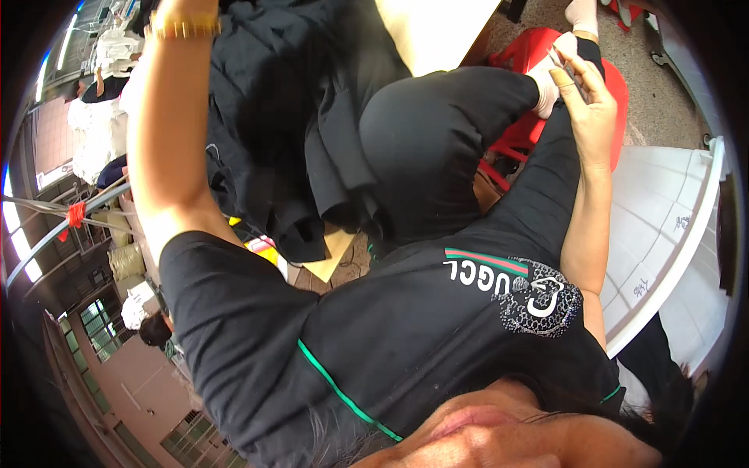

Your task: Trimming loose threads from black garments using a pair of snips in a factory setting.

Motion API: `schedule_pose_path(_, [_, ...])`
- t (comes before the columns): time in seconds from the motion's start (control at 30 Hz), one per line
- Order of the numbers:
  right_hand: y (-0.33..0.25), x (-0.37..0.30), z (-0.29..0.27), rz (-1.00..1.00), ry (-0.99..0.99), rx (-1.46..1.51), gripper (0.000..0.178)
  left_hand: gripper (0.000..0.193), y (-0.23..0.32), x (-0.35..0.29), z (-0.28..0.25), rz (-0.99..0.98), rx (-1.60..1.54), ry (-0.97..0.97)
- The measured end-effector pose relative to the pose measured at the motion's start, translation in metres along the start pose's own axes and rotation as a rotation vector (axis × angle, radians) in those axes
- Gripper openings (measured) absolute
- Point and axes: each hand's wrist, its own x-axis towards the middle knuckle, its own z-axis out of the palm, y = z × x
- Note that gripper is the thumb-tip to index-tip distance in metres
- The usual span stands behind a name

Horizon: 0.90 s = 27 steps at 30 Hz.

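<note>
My left arm reaches up along the left side, with a gold band (185,28) round the wrist. Only the base of my left hand (186,7) shows at the top edge; its fingers lie outside the picture. Beside that arm, a heap of black cloth (265,101) hangs over the work surface and towards my lap. My right hand (587,92) is raised above my right leg at the upper right. Its thumb and fingers are pinched together round a small, thin thing (555,56), too small to name.
A red plastic stool (616,109) stands under my feet. To the right is a large white bin (663,257) with a thick rim. A pale board (437,31) lies at the top. White garments (101,125) and a person (156,327) are at the left.
</note>
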Motion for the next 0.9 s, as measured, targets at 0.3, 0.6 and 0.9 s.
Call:
schedule_pose_path(0.3, [-0.06, 0.003, 0.041, -0.135, -0.269, -0.05, 0.03, 0.018, 0.017, -0.213, -0.012, -0.103, -0.015, 0.189])
schedule_pose_path(0.6, [-0.16, -0.032, 0.14, -0.81, -0.668, -0.373, 0.05, 0.042, 0.0, -0.33, -0.002, -0.752, -0.121, 0.479])
schedule_pose_path(0.9, [-0.148, -0.027, 0.156, -0.81, -0.676, -0.344, 0.012, 0.044, -0.004, -0.357, 0.023, -0.856, -0.112, 0.459])
